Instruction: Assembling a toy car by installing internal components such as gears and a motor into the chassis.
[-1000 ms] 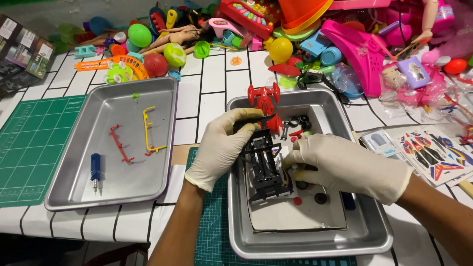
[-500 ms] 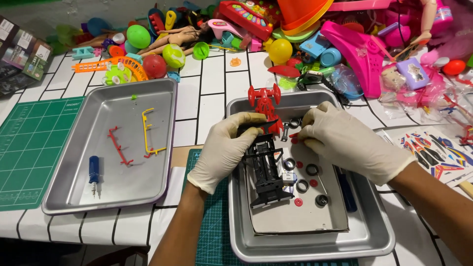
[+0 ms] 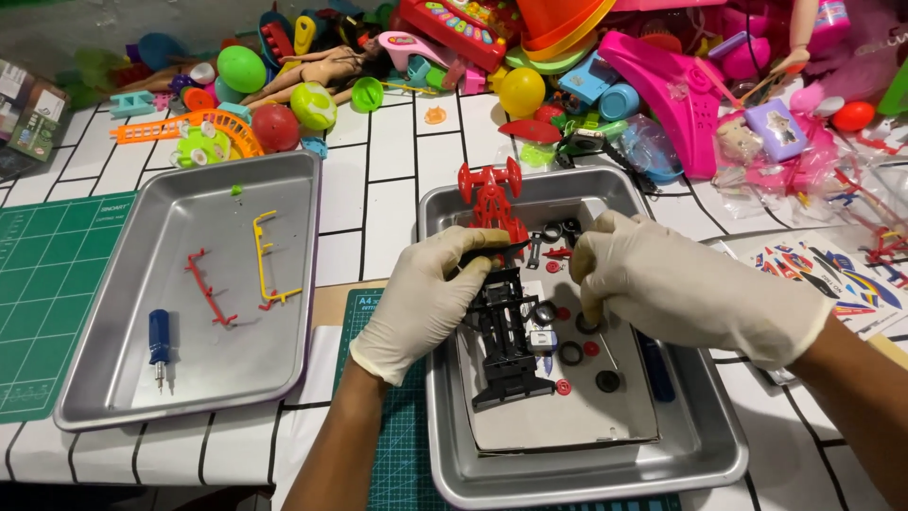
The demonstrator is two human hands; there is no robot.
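Note:
My left hand, in a white glove, holds the top end of a black toy car chassis that lies on a grey card in the right metal tray. My right hand, also gloved, presses its fingers down among small black tyres and red hubs just right of the chassis; whether it pinches one I cannot tell. A red toy car body stands at the tray's far rim, just beyond my left fingertips.
The left metal tray holds a blue screwdriver, a red plastic sprue and a yellow sprue. A green cutting mat lies far left. A heap of bright plastic toys fills the back; a sticker sheet lies right.
My right hand moved up from the chassis's side to the small parts near the tray's far end. My left hand stayed on the chassis top.

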